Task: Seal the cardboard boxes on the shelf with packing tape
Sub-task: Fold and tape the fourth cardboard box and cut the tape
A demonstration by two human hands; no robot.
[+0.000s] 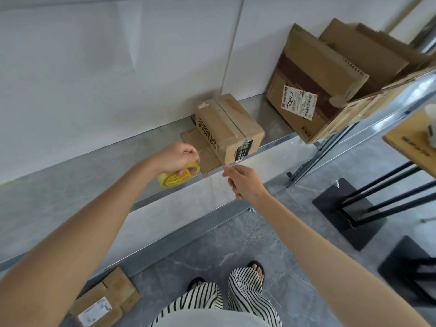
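Note:
A small brown cardboard box (pixel 232 128) stands on the metal shelf (pixel 70 185), one flap lying flat toward me. My left hand (pixel 175 158) grips a yellow roll of packing tape (pixel 175 179) just left of that flap. My right hand (pixel 245 182) hovers at the shelf's front edge below the box, thumb and forefinger pinched on what seems to be the clear tape end; the strip itself is hard to see. A larger box (pixel 311 90) with a white label leans at the shelf's right end.
Flattened cardboard (pixel 368 55) is stacked behind the larger box. A labelled box (pixel 106 303) lies on the lower level at the left. A black stand base (pixel 349 208) and a wooden table (pixel 410 147) sit to the right on the grey floor.

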